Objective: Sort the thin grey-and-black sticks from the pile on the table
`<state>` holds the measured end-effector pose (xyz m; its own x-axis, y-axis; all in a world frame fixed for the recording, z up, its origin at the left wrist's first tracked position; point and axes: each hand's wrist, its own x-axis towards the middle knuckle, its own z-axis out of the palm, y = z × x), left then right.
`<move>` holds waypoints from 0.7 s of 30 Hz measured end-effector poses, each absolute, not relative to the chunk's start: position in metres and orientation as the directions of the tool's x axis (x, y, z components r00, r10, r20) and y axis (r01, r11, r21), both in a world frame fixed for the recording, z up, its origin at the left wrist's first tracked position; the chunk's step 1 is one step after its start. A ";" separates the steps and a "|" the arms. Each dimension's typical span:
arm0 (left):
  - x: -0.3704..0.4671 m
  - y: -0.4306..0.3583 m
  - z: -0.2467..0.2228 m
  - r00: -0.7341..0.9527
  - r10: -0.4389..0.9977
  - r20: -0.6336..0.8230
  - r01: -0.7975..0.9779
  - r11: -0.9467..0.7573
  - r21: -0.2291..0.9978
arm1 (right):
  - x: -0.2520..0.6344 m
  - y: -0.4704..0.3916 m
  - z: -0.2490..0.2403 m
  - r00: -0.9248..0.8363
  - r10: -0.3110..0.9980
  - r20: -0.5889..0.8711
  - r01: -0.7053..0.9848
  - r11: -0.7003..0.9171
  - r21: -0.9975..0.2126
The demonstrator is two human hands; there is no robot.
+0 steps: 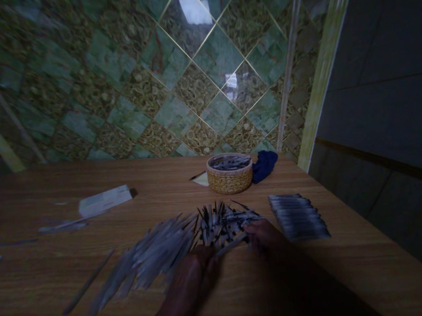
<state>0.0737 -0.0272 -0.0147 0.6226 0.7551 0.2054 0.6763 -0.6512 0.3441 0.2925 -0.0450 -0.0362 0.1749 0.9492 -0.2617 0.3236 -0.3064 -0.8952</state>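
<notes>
My left hand (198, 268) and my right hand (264, 236) are low in the middle of the head view, fingers closed. Between them stretches a slim, pale pen-like stick (232, 244), gripped near both ends. Just beyond my hands lies a jumbled heap of dark-tipped pen-like pieces (218, 222). Left of it, long pale translucent sticks (148, 252) lie in a slanting pile, partly hidden by my left hand. To the right of my right hand, similar sticks form a neat side-by-side row (298, 217). Dim light and blur hide the finer detail.
A round woven basket (230, 181) full of similar sticks stands at the back, with a dark blue cloth (265, 165) beside it. On the left are a white box (105, 200) and a lone stick (88, 282). A tiled wall (178, 83) rises behind the wooden table (162, 180).
</notes>
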 end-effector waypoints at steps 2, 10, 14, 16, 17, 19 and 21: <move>0.071 -0.025 -0.013 0.635 0.741 0.220 0.627 -0.660 0.413 | 0.292 -0.048 -0.031 0.213 0.955 -0.206 0.418 -0.280 -0.864; 0.075 -0.027 -0.011 0.571 0.804 0.165 0.619 -0.553 0.557 | 0.260 -0.072 -0.010 -0.322 0.854 0.410 0.909 0.400 -0.119; 0.081 -0.031 -0.012 0.532 0.833 0.151 0.546 -0.474 0.690 | 0.249 -0.072 -0.016 -0.442 0.815 0.375 0.882 0.470 0.018; 0.083 -0.033 -0.011 0.526 0.841 0.126 0.495 -0.423 0.759 | 0.258 -0.069 -0.016 -0.465 0.825 0.320 0.876 0.481 0.032; 0.083 -0.034 -0.010 0.521 0.846 0.113 0.469 -0.394 0.790 | 0.267 -0.068 -0.015 -0.469 0.835 0.288 0.877 0.479 0.040; 0.082 -0.035 -0.007 0.503 0.857 0.108 0.425 -0.355 0.833 | 0.293 -0.067 -0.008 -0.423 0.875 0.235 0.905 0.421 0.063; 0.081 -0.035 -0.005 0.493 0.859 0.137 0.428 -0.377 0.821 | 0.326 -0.068 0.002 -0.323 0.925 0.200 0.946 0.314 0.076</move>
<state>0.0806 -0.0346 -0.0055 0.4931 0.8591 0.1369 0.4283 -0.3767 0.8214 0.3264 -0.0678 0.0019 -0.3234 0.9249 0.2002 0.9462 0.3143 0.0762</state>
